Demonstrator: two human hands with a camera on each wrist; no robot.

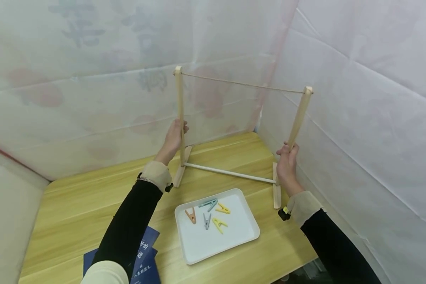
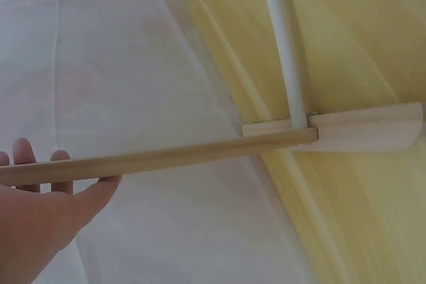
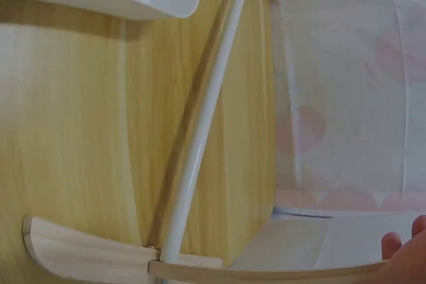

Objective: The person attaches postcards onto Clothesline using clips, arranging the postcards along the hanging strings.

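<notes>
A wooden frame stands on the table, with two upright posts, a twine line (image 1: 241, 83) strung between their tops and a white rod (image 1: 230, 172) joining them low down. My left hand (image 1: 173, 138) grips the left post (image 1: 180, 98) partway up; in the left wrist view its fingers (image 2: 24, 151) show behind the wood. Around the lower part of the right post (image 1: 299, 116) my right hand (image 1: 288, 167) is wrapped. Only a bit of that hand (image 3: 406, 257) enters the right wrist view, at the corner. Each post rises from a flat wooden foot (image 1: 277, 197).
In front of the frame lies a white tray (image 1: 198, 250) holding several clothespins, among them an orange one (image 1: 191, 215), a grey one (image 1: 207, 221) and a yellow one (image 1: 219, 225). Dark blue booklets (image 1: 147, 260) lie under my left forearm. Pale sheeting hangs behind and right of the table (image 1: 74, 209).
</notes>
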